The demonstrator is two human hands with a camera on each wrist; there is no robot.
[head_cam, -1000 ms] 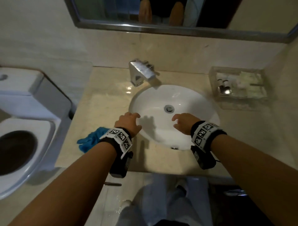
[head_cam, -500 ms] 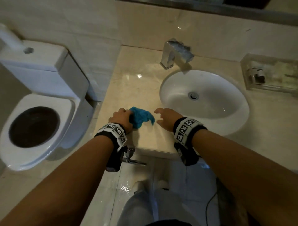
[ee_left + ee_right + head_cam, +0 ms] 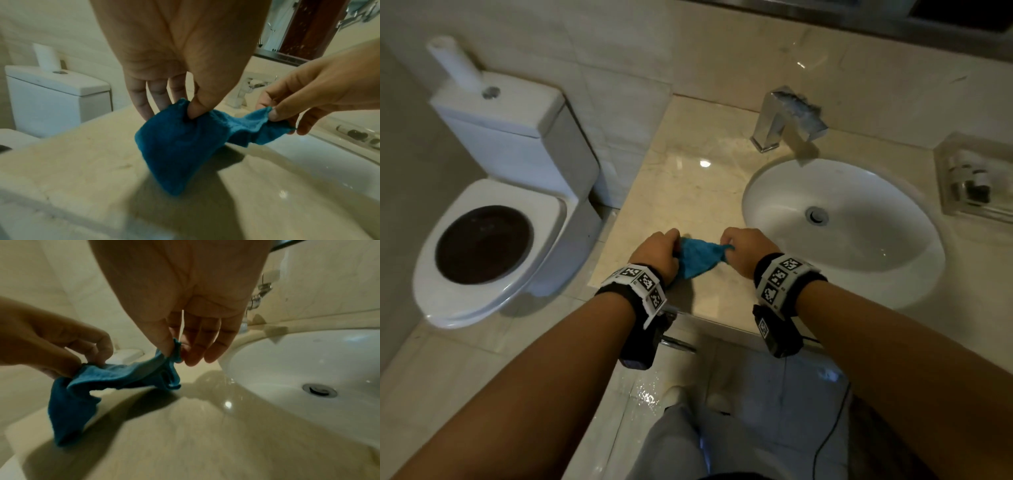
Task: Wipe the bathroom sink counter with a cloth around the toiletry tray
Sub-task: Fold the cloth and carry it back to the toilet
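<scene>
A crumpled blue cloth (image 3: 697, 257) (image 3: 174, 146) (image 3: 98, 382) hangs just above the beige stone counter (image 3: 688, 192) near its front left corner. My left hand (image 3: 659, 251) (image 3: 185, 104) pinches the cloth's left edge between thumb and fingers. My right hand (image 3: 739, 248) (image 3: 176, 350) pinches the opposite corner, so the cloth is stretched between both hands. The clear toiletry tray (image 3: 976, 181) with small bottles stands at the counter's far right, well away from both hands.
A white oval basin (image 3: 859, 246) is set into the counter right of my hands, with a chrome faucet (image 3: 787, 120) behind it. A white toilet (image 3: 493, 222) stands to the left of the counter. The floor below looks wet.
Both hands moved left from over the basin to the cloth. The left hand took hold of it first, then the right hand pinched its other corner and the cloth lifted off the counter.
</scene>
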